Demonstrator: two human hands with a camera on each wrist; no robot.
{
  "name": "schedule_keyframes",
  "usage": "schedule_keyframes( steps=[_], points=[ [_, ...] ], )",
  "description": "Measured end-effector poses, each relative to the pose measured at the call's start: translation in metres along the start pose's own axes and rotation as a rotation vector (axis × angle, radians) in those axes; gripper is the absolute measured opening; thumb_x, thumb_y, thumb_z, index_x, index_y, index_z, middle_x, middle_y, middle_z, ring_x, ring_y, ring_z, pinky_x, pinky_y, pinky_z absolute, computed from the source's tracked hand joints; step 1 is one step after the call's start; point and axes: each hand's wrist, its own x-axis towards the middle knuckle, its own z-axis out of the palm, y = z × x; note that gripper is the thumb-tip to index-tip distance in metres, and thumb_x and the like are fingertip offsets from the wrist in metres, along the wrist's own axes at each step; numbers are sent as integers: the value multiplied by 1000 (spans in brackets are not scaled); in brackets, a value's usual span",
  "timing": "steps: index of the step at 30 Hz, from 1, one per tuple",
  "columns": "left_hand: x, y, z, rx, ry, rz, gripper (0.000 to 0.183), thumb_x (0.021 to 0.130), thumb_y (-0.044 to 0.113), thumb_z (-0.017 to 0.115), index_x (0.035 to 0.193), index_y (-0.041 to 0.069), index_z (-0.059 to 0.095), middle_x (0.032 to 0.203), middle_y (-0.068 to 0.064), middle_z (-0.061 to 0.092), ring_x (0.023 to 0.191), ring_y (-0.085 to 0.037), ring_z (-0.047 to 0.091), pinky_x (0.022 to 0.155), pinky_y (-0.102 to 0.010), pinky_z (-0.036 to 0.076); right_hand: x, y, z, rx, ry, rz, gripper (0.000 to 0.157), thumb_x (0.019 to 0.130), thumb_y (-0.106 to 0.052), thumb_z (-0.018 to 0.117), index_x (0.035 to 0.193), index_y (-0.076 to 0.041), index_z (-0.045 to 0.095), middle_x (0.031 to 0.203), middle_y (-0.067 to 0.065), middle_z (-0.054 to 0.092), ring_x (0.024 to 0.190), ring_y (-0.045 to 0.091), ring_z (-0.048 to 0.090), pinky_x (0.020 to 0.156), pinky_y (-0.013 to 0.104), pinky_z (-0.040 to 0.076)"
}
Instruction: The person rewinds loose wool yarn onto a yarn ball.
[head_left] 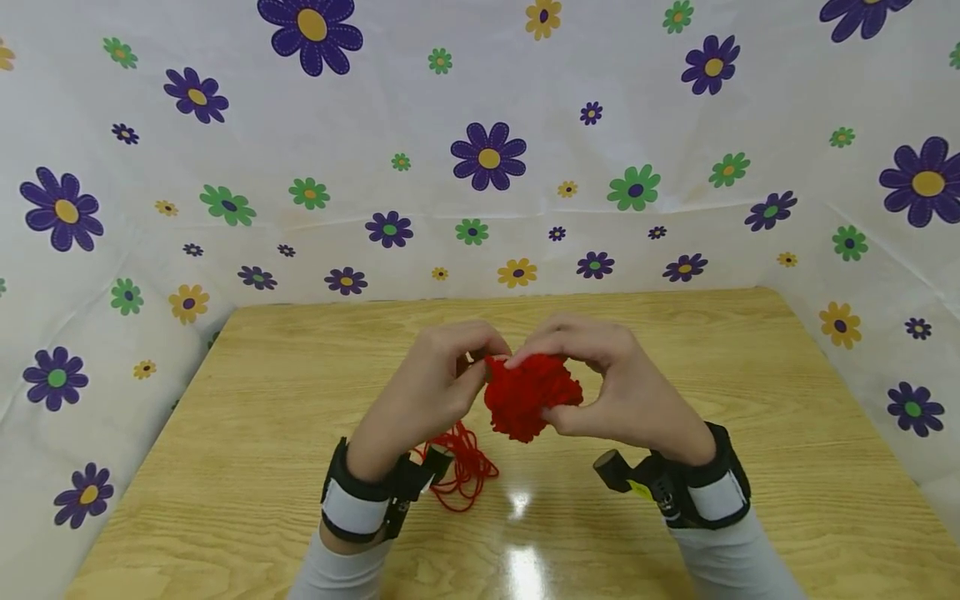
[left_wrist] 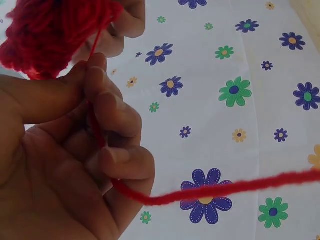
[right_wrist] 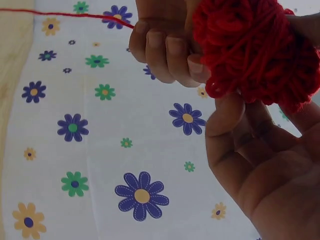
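Note:
A bundle of red yarn (head_left: 531, 396) is held up above the table between both hands. My right hand (head_left: 611, 379) grips it from the right, thumb below and fingers over the top. Close on its left side, my left hand (head_left: 442, 375) pinches the yarn strand (left_wrist: 175, 197) between thumb and forefinger. In the left wrist view that strand runs from the bundle through the curled fingers and off to the right. Loose loops of red yarn (head_left: 468, 471) lie on the table below the left wrist.
The wooden table (head_left: 300, 375) has a light, shiny surface. Behind it and along both sides hangs a white sheet (head_left: 420, 108) printed with flowers. Each wrist wears a black strap (head_left: 356, 500) with a small camera.

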Motion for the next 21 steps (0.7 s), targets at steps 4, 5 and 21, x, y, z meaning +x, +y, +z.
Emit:
schedule_keyframes(
  steps=[4,5,21],
  points=[
    [-1,0,-2,-38,-10,-33,14,91,-3,63,87,9,66,80,5,60,70,-10,51,58,-25,46,-1,1,1,-55,-30,11,46,68,5,73,110,-13,71,106,-3,65,92,15,61,72,34,55],
    [-1,1,-3,-38,-4,-39,12,92,-1,63,86,9,66,80,4,60,71,-10,52,60,-25,47,-1,2,1,-67,-33,15,45,68,5,72,109,-13,71,105,-4,65,92,15,61,71,33,55],
    [-1,13,-1,143,99,54,9,90,2,68,84,9,65,77,4,54,70,-8,47,58,-23,42,1,9,4,-329,98,27,39,70,0,74,107,-12,71,101,-4,62,84,9,58,65,26,52]
  ],
)
